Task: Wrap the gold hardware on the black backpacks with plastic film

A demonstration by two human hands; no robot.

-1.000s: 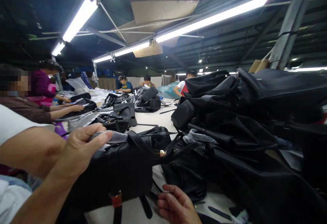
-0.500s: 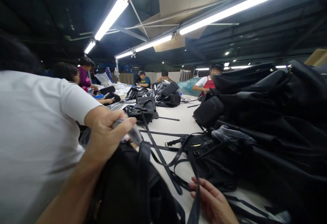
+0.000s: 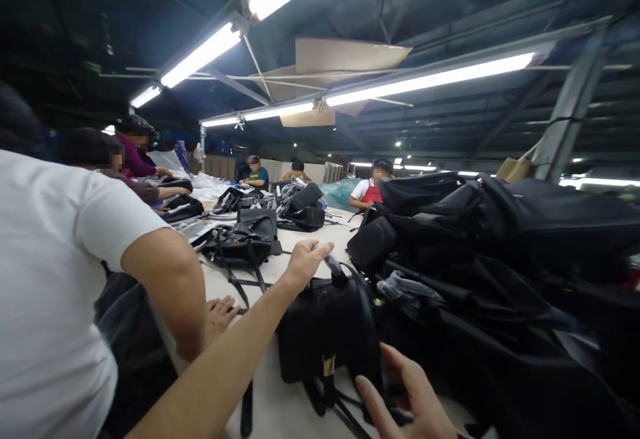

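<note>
A black bag [image 3: 315, 329] with a gold-coloured clasp hangs upright over the white table [image 3: 270, 399] in front of me. My left hand [image 3: 306, 262] is closed on its top handle, where some clear plastic wrap [image 3: 327, 260] shows. At the bag's lower right side is my right hand [image 3: 400, 389], thumb and fingers apart, near or touching the bag's edge. Dark straps dangle under the bag.
A large heap of black bags [image 3: 480, 279] fills the right side. More black bags [image 3: 240, 235] lie further up the table. A person in a white shirt [image 3: 55, 259] stands close at left, a hand on the table. Other people sit or stand beyond.
My left hand has carried the bag right and away from me, and its clasp side now shows. My right hand has left the loose strap and is at the bag's side. The view has shifted.
</note>
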